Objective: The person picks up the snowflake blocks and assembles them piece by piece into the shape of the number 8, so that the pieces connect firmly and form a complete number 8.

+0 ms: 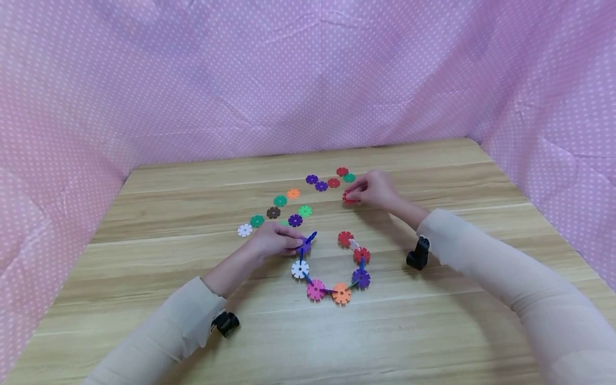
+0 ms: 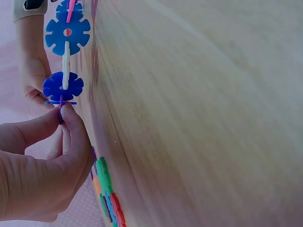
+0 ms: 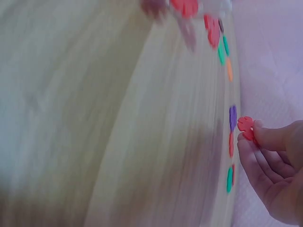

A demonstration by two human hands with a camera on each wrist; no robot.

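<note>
In the head view a curved chain of slotted plastic discs, the orange disc (image 1: 341,293) at its near bend, lies before the person. My left hand (image 1: 276,239) pinches a purple disc (image 1: 304,246) at the chain's left end, where a blue disc (image 1: 312,237) is slotted on. The left wrist view shows thumb and finger on the edge of that purple disc (image 2: 61,111). Farther off, my right hand (image 1: 376,190) pinches a loose red disc (image 3: 245,126) between thumb and finger, apart from the chain. A red disc (image 1: 345,238) forms the chain's right end.
Several loose discs lie in a scattered row across the wooden table (image 1: 409,331), from a white disc (image 1: 245,230) at left to a green disc (image 1: 349,177) near the right hand. A pink dotted cloth (image 1: 289,80) hangs behind and at both sides.
</note>
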